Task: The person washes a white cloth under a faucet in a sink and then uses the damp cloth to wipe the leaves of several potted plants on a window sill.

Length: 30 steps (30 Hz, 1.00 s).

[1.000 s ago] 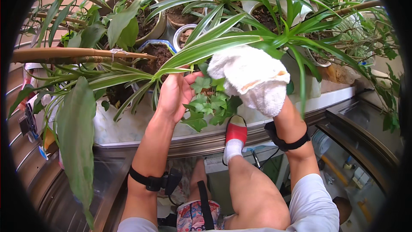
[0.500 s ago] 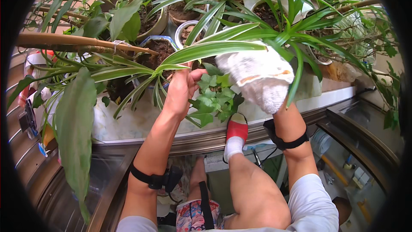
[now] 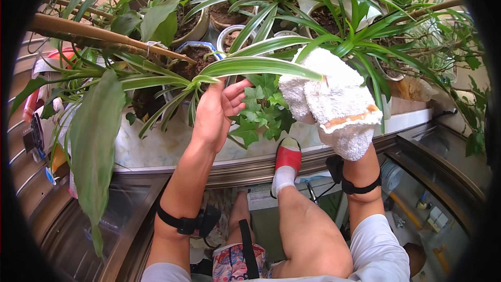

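Observation:
My left hand reaches up beneath a long green-and-white striped leaf of a spider plant. Its fingers are stretched out and apart, and the thumb is close to the leaf's base; whether it touches the leaf I cannot tell. A white terry towel with an orange stripe wraps my right hand, hiding nearly all its fingers. The leaf's tip lies over the towel's left side. Between my hands grows a small ivy with lobed leaves.
Several potted plants crowd the ledge, among them a blue-rimmed pot and a white round pot. A bamboo stick slants in from the left. A broad leaf hangs in front. My red slipper rests by the window track.
The towel in my right hand has moved right and slightly toward me, exposing the leaf's tip. My left hand has dropped a little and its fingers have spread out.

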Each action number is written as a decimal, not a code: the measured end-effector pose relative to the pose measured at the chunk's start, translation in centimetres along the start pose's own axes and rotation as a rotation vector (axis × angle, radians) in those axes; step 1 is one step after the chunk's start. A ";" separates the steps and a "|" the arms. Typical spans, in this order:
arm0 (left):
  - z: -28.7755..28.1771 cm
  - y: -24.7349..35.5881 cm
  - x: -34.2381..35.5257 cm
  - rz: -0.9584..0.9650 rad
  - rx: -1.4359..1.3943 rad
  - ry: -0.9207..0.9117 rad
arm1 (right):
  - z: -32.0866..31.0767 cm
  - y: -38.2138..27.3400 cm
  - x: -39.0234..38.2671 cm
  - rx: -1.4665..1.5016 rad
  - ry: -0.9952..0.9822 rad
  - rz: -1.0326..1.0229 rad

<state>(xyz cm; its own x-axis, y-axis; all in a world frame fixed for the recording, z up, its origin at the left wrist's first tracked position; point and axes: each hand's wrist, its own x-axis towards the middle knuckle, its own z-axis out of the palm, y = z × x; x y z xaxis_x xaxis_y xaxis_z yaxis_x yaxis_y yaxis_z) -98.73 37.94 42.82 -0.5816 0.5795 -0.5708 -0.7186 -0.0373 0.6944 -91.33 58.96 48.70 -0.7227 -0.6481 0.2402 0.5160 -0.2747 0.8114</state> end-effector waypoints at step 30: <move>0.5 1.4 -0.4 -0.051 -0.097 -0.107 | -5.7 -0.8 -3.6 -1.808 0.473 -1.059</move>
<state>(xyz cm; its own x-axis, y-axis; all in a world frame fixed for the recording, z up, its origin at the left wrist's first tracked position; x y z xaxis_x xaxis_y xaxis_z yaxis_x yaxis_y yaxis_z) -99.28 38.09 44.27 -0.5028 0.6660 -0.5510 -0.7830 -0.0809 0.6168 -86.47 57.43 44.15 -0.9681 0.1610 -0.1922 0.0670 -0.5724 -0.8172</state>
